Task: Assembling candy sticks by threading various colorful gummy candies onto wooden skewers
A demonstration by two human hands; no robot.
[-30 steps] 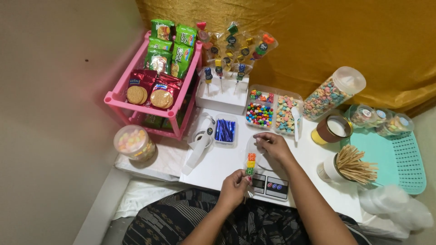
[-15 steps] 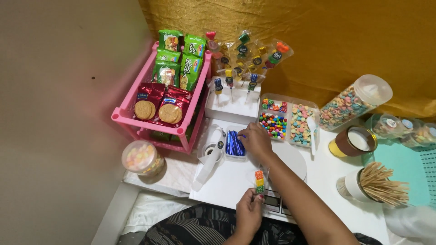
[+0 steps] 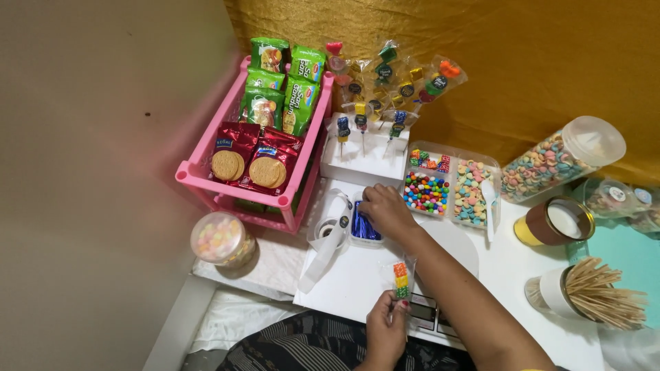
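The left hand point(image 3: 386, 328) pinches a bagged candy skewer point(image 3: 401, 280) upright while the right hand point(image 3: 382, 210), fingers curled, dips into the blue twist-tie tray point(image 3: 363, 227); best to pluck one tie cleanly.

We look steeply down from head height, close over the white tabletop point(image 3: 357, 275), gold cloth backdrop point(image 3: 536, 62) at twelve o'clock.
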